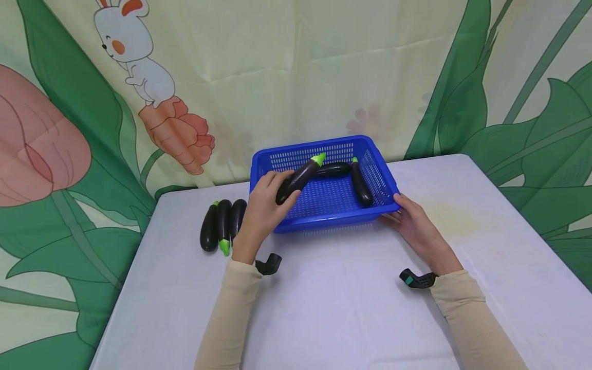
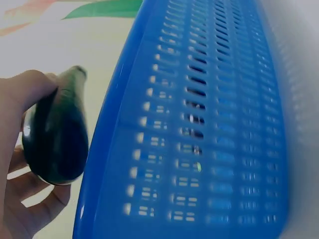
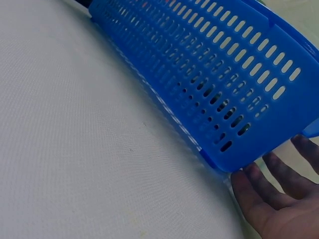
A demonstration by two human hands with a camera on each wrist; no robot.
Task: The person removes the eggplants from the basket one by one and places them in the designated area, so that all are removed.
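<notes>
My left hand [image 1: 262, 208] grips a dark purple eggplant [image 1: 300, 180] with a bright green stem end, above the left part of a blue plastic basket [image 1: 330, 220]. In the left wrist view this eggplant [image 2: 59, 134] is beside the basket's rim, between thumb and fingers. At the basket's near right corner, my right hand [image 1: 418, 226] holds the rim, thumb on top and fingers below. Inside the basket lie one eggplant [image 1: 334, 170] near the back wall and another eggplant [image 1: 361, 185] toward the right. The right wrist view shows fingertips [image 3: 254, 174] against the basket's slotted wall [image 3: 219, 99].
Left of the basket, several eggplants lie side by side on the white-covered table [image 1: 342, 303], among them an outer eggplant [image 1: 209, 228] and a middle eggplant [image 1: 224, 223]; my left hand partly hides another. A printed curtain [image 1: 287, 77] hangs close behind the table.
</notes>
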